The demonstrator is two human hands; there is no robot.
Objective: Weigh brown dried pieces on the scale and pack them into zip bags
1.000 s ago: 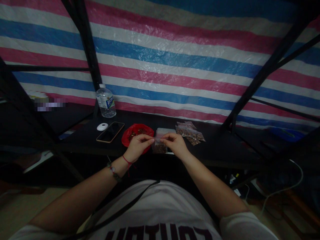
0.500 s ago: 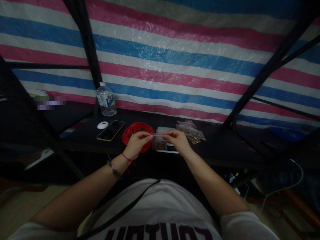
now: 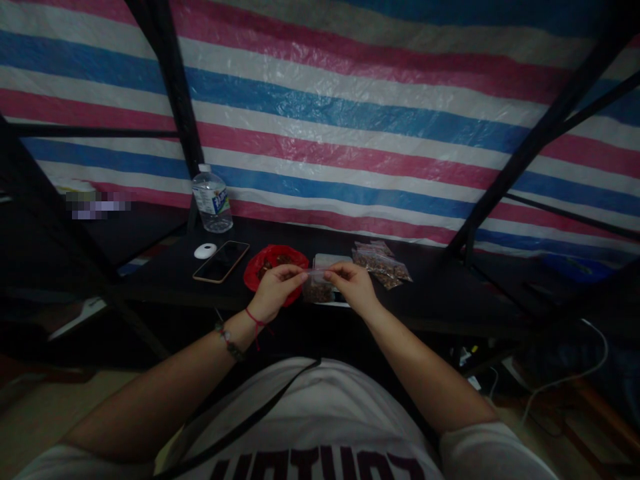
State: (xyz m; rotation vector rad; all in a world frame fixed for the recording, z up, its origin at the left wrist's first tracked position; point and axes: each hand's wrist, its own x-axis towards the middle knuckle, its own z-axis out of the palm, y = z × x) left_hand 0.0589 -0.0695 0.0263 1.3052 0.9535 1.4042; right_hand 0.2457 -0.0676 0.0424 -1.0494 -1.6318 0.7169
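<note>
A small clear plastic bag (image 3: 318, 291) with brown bits in its lower part hangs between my two hands. My left hand (image 3: 278, 287) pinches one end of its top edge, and my right hand (image 3: 354, 283) pinches the other end. Behind and partly under the bag is a white scale (image 3: 334, 260), largely covered by the bag and my right hand. A red plastic bag (image 3: 255, 260), spread open with brown pieces inside, lies just left of the scale, partly behind my left hand. Several filled clear bags (image 3: 384, 263) lie piled to the right of my right hand.
A phone (image 3: 222, 261) and a white rounded case (image 3: 205, 251) lie at the left of the black table (image 3: 430, 293). A clear bottle (image 3: 213, 200) stands behind them. Dark metal posts (image 3: 175, 87) rise at both sides, before a striped plastic sheet (image 3: 330, 120).
My right hand has shifted slightly left, toward my left hand. The bag stays pinched in both hands, and its filled part now covers more of the scale's front.
</note>
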